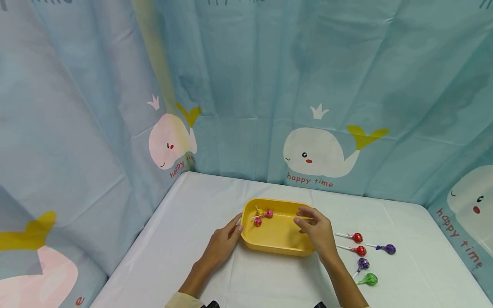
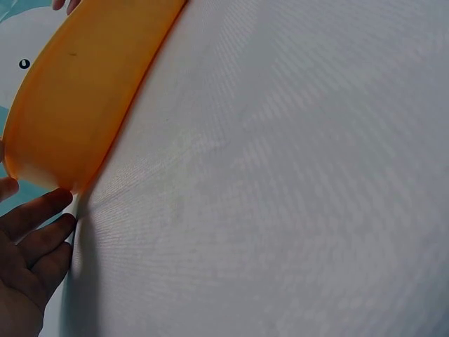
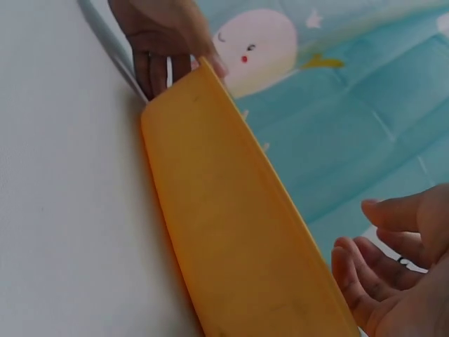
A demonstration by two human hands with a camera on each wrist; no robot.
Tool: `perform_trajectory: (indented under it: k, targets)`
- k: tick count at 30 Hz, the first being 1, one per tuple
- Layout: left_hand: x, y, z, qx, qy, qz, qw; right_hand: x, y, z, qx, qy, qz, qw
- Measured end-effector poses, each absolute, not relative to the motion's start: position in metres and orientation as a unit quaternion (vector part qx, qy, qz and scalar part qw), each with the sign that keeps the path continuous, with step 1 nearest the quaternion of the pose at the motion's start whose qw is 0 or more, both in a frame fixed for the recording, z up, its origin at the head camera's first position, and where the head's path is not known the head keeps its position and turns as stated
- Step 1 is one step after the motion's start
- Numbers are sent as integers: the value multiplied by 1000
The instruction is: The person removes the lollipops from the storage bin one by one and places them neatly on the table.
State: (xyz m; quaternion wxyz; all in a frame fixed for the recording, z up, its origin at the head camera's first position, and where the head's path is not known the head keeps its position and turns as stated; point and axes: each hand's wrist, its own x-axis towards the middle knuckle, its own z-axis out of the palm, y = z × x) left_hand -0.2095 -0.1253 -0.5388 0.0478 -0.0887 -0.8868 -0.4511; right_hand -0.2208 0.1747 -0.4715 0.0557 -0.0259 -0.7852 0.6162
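A shallow yellow tray (image 1: 269, 247) rests on the white-covered table. Inside, at its left end, lie a yellow lollipop (image 1: 259, 211) and two pink lollipops (image 1: 268, 213). My left hand (image 1: 223, 243) holds the tray's left end, thumb at the rim and fingers against the outer wall; the left wrist view shows its fingertips (image 2: 62, 199) touching near the base. Over the right end of the tray is my right hand (image 1: 317, 231), fingers loosely bent and apart. Nothing shows between its thumb and fingers in the right wrist view.
Right of the tray lie several wrapped lollipops: two red lollipops (image 1: 358, 238), two purple lollipops (image 1: 390, 249) and a green lollipop (image 1: 371, 279). A blue curtain (image 1: 246, 141) with printed whales hangs along the back and sides of the table (image 1: 200, 192).
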Motion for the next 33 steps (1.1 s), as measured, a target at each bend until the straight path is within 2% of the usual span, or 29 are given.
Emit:
perform_trajectory:
  k: [33]
  targets:
    - [-209, -126, -537, -95, -889, -446, 45, -253, 134, -493, -12, -804, 594, 30]
